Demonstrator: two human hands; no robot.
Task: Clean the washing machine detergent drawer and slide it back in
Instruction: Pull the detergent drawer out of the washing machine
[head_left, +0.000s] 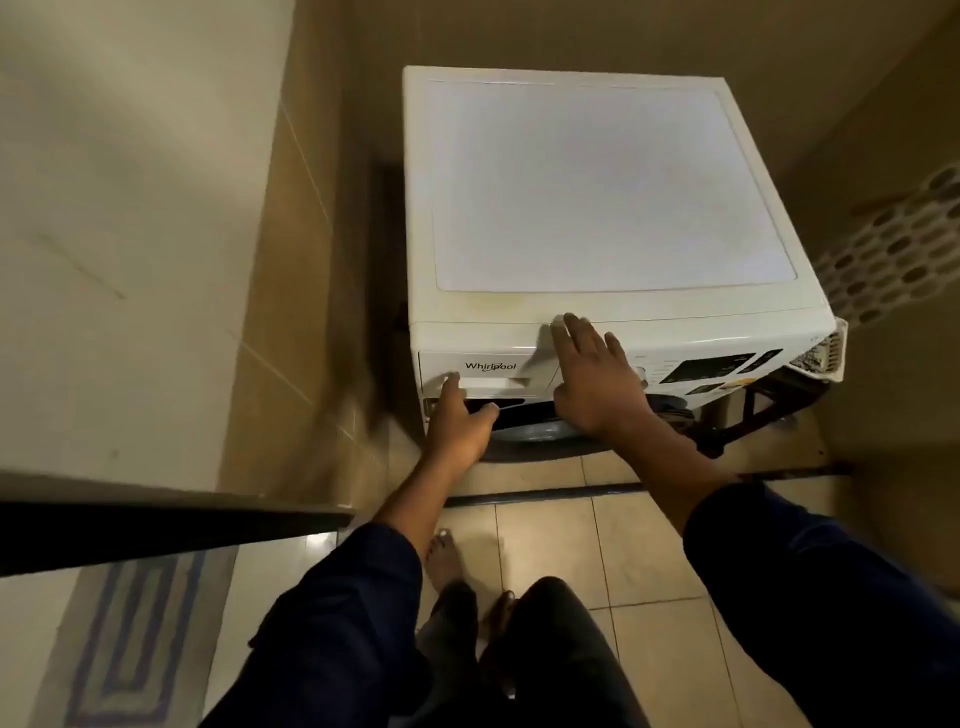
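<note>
**Both hands on the front panel, drawer flush in its slot**

White front-loading washing machine (597, 187) in a tiled corner, seen from above. Detergent drawer (488, 371) at the upper left of the front panel: a white rectangular face with a brand name printed on it and a shallow recessed pull along the lower edge, sitting level with the rest of the panel. Somewhat blurred here, so any remaining gap around the face cannot be judged.

Left hand (460, 421) low on the drawer face, fingers spread and loosely curled, forefinger on the lower left corner, thumb out toward the dark slot beneath; gripping nothing. Right hand (597, 379) flat and open, fingers splayed, palm over the panel just right of the drawer, fingertips reaching the machine's top front edge; also holding nothing. Dark control display (711, 368) further right.
</note>
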